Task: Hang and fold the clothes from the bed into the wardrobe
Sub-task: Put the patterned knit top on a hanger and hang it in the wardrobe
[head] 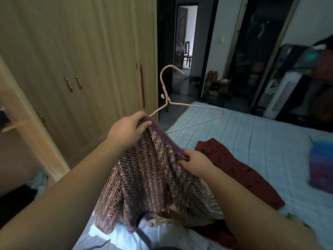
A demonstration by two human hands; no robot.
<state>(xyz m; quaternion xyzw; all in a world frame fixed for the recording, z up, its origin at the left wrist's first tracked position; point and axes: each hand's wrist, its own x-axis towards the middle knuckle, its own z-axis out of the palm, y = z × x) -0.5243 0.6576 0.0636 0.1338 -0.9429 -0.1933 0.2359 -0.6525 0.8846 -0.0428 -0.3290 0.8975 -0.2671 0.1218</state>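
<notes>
Purple knit top (144,181) pinched at its collar by your left hand (126,130) and right hand (196,163), half-threaded on the pink hanger (168,100) above the bed (252,141); maroon garment (237,170) still unsorted.

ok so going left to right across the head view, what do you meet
wardrobe doors → left hand on the patterned top → pink hanger → right hand → dark red garment on the bed → folded blue-purple cloth
</notes>
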